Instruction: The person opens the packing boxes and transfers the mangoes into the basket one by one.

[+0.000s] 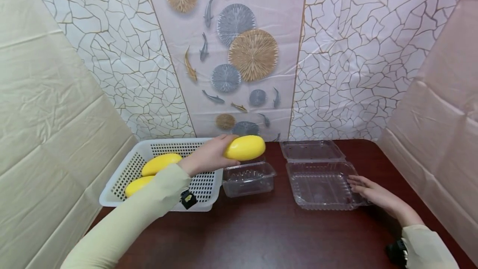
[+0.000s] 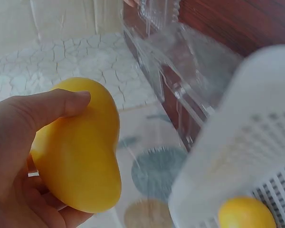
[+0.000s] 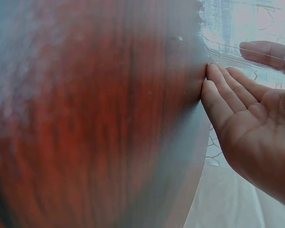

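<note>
Mango point(image 1: 244, 147): held by left hand point(image 1: 209, 155), fingers curled round it, above small box point(image 1: 249, 179).
Right hand point(image 1: 373, 194): flat, fingers straight, touching big box point(image 1: 321, 184) at 3 o'clock.

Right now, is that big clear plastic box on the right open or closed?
Open. The clear clamshell box has its lid folded back flat on the table, and its tray looks empty. The right hand rests on its edge.

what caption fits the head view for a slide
Left hand holds a smooth yellow mango above a small clear plastic box.
</note>
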A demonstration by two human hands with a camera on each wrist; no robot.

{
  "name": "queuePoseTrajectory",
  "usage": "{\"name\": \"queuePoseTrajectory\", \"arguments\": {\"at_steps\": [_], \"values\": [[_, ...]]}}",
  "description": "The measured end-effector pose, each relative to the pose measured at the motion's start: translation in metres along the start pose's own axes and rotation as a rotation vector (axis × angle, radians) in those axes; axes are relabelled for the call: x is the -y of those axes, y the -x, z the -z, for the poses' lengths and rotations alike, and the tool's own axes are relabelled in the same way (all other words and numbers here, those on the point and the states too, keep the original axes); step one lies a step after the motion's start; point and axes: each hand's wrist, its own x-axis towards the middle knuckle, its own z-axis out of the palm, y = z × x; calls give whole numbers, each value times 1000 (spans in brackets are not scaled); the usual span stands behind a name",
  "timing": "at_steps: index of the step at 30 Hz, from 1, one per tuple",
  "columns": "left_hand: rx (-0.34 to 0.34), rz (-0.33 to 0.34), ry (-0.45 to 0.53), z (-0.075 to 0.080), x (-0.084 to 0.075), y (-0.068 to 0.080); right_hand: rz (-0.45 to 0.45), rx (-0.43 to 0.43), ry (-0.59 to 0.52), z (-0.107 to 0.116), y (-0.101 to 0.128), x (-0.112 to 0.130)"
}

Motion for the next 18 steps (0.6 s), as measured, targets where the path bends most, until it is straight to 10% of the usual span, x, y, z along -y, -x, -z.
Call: {"name": "queuePoseTrajectory", "arguments": {"at_steps": [18], "values": [[-50, 133, 31, 22, 59, 71, 5, 4, 24, 0, -3, 0]]}}
